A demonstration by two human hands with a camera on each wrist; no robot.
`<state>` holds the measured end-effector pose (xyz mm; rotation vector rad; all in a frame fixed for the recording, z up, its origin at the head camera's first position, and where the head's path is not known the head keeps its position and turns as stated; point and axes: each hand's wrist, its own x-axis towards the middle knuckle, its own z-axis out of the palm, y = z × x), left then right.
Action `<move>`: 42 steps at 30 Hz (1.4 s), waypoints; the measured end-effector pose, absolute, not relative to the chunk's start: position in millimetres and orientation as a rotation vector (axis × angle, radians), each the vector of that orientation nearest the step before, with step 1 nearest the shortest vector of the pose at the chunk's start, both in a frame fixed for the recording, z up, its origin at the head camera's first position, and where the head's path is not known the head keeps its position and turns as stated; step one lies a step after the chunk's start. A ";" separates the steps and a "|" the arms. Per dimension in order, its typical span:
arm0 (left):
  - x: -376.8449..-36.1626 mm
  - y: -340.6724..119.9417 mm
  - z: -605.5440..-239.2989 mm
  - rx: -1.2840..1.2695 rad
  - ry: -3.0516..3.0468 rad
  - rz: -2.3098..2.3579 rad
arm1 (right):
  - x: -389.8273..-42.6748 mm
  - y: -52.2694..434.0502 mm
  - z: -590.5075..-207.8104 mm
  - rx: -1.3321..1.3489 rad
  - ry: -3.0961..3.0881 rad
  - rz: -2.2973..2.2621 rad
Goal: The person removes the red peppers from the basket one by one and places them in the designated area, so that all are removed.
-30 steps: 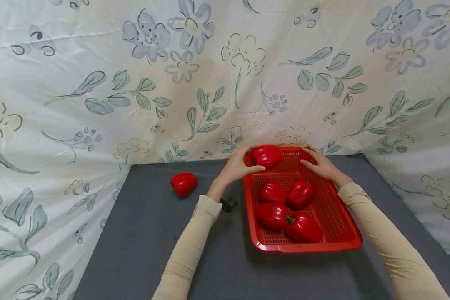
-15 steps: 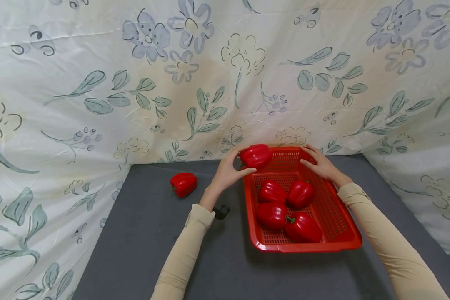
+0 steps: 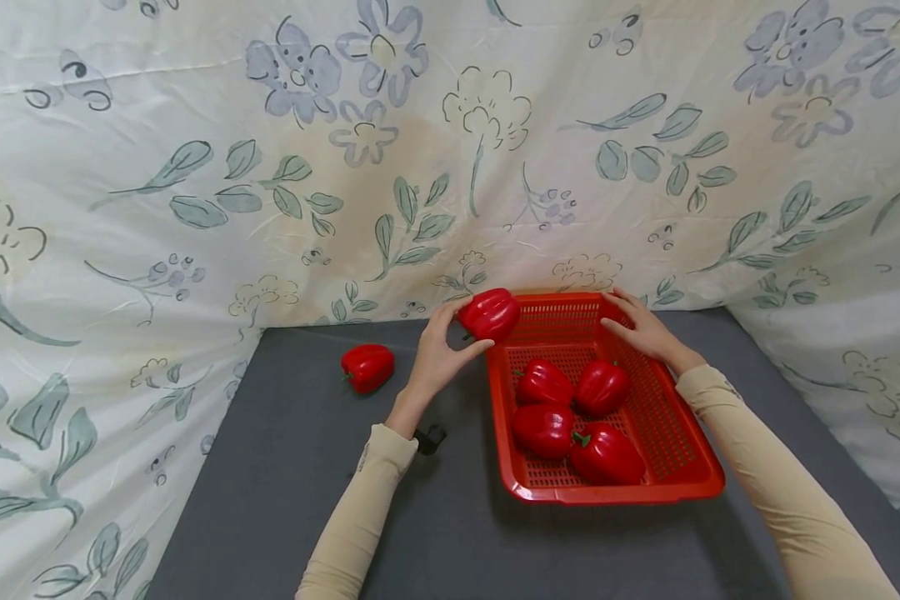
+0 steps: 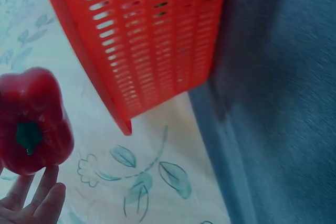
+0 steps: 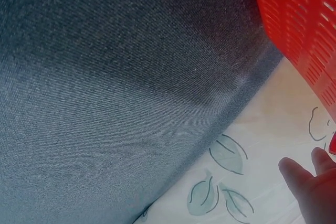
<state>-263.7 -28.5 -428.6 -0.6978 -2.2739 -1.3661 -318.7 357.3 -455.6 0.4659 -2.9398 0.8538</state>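
Observation:
A glossy red bell pepper (image 3: 489, 315) with a green stem is gripped by my left hand (image 3: 438, 354), thumb and fingers curled about its stem end. It is raised at the red plastic basket's (image 3: 501, 442) back left corner, overlapping the rim in the head view. The left wrist view shows the pepper (image 4: 37, 119) beside the outer wall, fingertips beneath it. Several more red peppers (image 3: 607, 454) lie inside the basket. My right hand (image 3: 645, 333) holds the back right corner, its thumb over the inside and its fingers reaching behind the rim.
Another red bell pepper (image 3: 367, 368) lies on the dark grey table (image 3: 285, 467), left of the basket. A floral cloth (image 3: 420, 167) hangs along the table's back edge. A black strap-like piece (image 3: 431, 439) sits at my left wrist.
My left hand has moved left with its pepper, from above the basket's back part to its back left corner. The right hand and the basket have stayed in place.

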 end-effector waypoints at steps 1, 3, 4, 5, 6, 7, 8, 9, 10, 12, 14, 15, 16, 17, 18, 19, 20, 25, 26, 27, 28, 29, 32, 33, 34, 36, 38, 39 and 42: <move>-263.3 -30.1 -429.8 -0.702 -2.271 -1.360 | -318.6 357.2 -455.2 0.471 -2.937 0.858; -262.5 -33.2 -432.9 -0.710 -2.273 -1.352 | -318.5 357.1 -454.7 0.482 -2.936 0.862; -262.1 -34.9 -434.7 -0.711 -2.274 -1.348 | -318.4 357.0 -454.4 0.490 -2.937 0.863; -261.7 -36.6 -436.5 -0.709 -2.278 -1.343 | -318.6 357.0 -454.3 0.493 -2.936 0.865; -261.2 -38.5 -438.3 -0.702 -2.281 -1.339 | -318.9 357.2 -454.5 0.488 -2.935 0.865; -260.7 -40.2 -440.2 -0.698 -2.283 -1.342 | -319.2 357.3 -454.7 0.484 -2.934 0.864; -260.4 -42.0 -442.0 -0.695 -2.284 -1.348 | -319.4 357.4 -455.0 0.482 -2.935 0.862; -259.8 -43.9 -443.9 -0.687 -2.288 -1.346 | -319.5 357.5 -455.1 0.483 -2.936 0.864; -259.1 -45.7 -445.8 -0.681 -2.293 -1.345 | -319.6 357.5 -455.1 0.483 -2.935 0.865; -257.6 -49.2 -449.5 -0.664 -2.312 -1.338 | -319.7 357.6 -455.6 0.471 -2.933 0.872; -255.7 -52.6 -453.0 -0.641 -2.334 -1.328 | -319.2 357.5 -455.6 0.471 -2.940 0.873; -254.2 -54.0 -454.2 -0.625 -2.348 -1.321 | -318.9 357.3 -455.5 0.469 -2.942 0.873; -253.0 -55.3 -455.3 -0.610 -2.359 -1.321 | -318.8 357.7 -455.7 0.463 -2.945 0.871; -252.0 -56.6 -456.4 -0.596 -2.368 -1.318 | -318.5 357.7 -455.6 0.459 -2.948 0.870; -251.0 -58.0 -457.7 -0.586 -2.371 -1.320 | -318.1 357.7 -454.9 0.459 -2.953 0.868; -250.0 -59.4 -458.7 -0.577 -2.372 -1.324 | -317.9 357.7 -454.5 0.462 -2.956 0.865; -249.2 -61.0 -459.9 -0.569 -2.373 -1.328 | -317.8 357.8 -454.3 0.463 -2.955 0.865; -246.3 -69.6 -466.9 -0.547 -2.382 -1.321 | -318.1 357.9 -454.8 0.463 -2.951 0.864; -246.0 -71.1 -468.3 -0.541 -2.388 -1.313 | -318.1 358.0 -455.1 0.462 -2.951 0.863; -245.5 -72.6 -469.4 -0.534 -2.395 -1.303 | -318.0 358.1 -455.1 0.461 -2.952 0.863; -245.1 -74.2 -470.6 -0.525 -2.406 -1.290 | -317.9 358.2 -455.0 0.463 -2.951 0.863; -244.5 -75.7 -471.8 -0.517 -2.415 -1.279 | -317.7 358.4 -455.0 0.463 -2.952 0.863; -242.9 -80.1 -475.2 -0.489 -2.438 -1.250 | -317.3 358.4 -454.7 0.457 -2.953 0.867; -242.2 -81.5 -476.3 -0.479 -2.446 -1.239 | -317.3 358.3 -454.4 0.457 -2.953 0.869; -241.6 -82.9 -477.5 -0.471 -2.454 -1.233 | -317.3 358.2 -454.3 0.458 -2.953 0.869; -240.1 -85.8 -479.6 -0.456 -2.467 -1.221 | -317.6 358.1 -454.5 0.457 -2.952 0.870; -238.7 -88.7 -481.7 -0.434 -2.485 -1.202 | -317.9 358.2 -455.1 0.455 -2.955 0.867; -238.0 -90.2 -482.7 -0.421 -2.495 -1.193 | -318.0 358.4 -455.5 0.453 -2.957 0.866; -236.5 -94.8 -485.6 -0.385 -2.525 -1.171 | -318.1 359.0 -456.9 0.441 -2.961 0.864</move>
